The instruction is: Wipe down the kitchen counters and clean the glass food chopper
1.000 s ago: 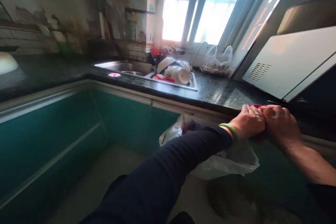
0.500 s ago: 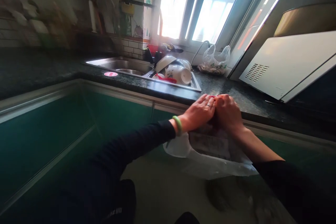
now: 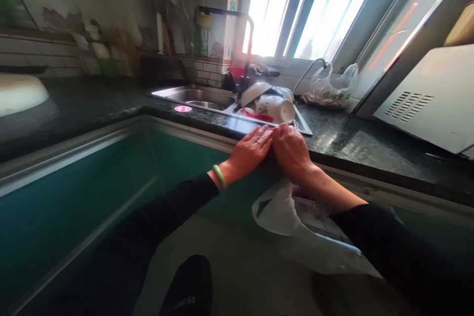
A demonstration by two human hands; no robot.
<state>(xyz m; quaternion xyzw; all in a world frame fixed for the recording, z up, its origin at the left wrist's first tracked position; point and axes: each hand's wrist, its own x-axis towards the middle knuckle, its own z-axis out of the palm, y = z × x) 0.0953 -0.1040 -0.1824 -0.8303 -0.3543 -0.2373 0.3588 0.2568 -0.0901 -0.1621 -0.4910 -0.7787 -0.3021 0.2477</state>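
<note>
Side by side in front of the counter's edge, my two hands touch at the fingers. My left hand [image 3: 249, 152], with a ring and a green bangle at the wrist, has its fingers stretched out and lying flat beside the right one. Curled into a fist, my right hand [image 3: 292, 152] hides whatever lies inside it. A dark reddish patch shows faintly under the hands, too unclear to name. Below my right hand and forearm a white plastic bag [image 3: 277, 216] hangs open, with a printed thing partly visible in its mouth.
Behind the hands, a steel sink [image 3: 196, 104] is set into the dark counter [image 3: 344, 133]. White bowls [image 3: 276, 107] and a red spoon [image 3: 259, 117] are piled at its right. A tied plastic bag [image 3: 329, 90] and a white appliance [image 3: 425, 98] stand farther right. Green cabinet doors [image 3: 92, 182] run below.
The view has swung left, so the counter and sink appear farther right. My hands have shifted left relative to the sink, and the red thing between them no longer shows clearly.
</note>
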